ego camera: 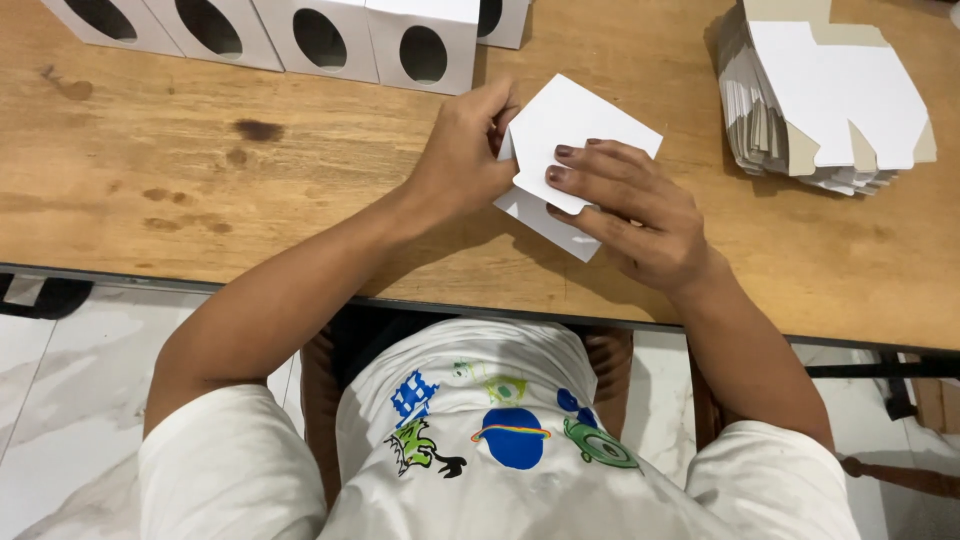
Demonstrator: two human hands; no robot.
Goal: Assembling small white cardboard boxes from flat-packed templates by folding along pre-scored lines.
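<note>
Left hand (462, 150) and right hand (630, 205) gripping white card box blank (575, 125), folded window boxes (330, 35) behind, empty

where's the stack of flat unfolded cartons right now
In the head view, the stack of flat cartons lies at the wooden table's far right, beyond the right hand.

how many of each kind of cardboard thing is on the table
folded white boxes with oval holes: 5 in view, at the far edge
flat white blank held by the left hand and right hand: 1
stack of flat blanks: 1
total: 7
</note>
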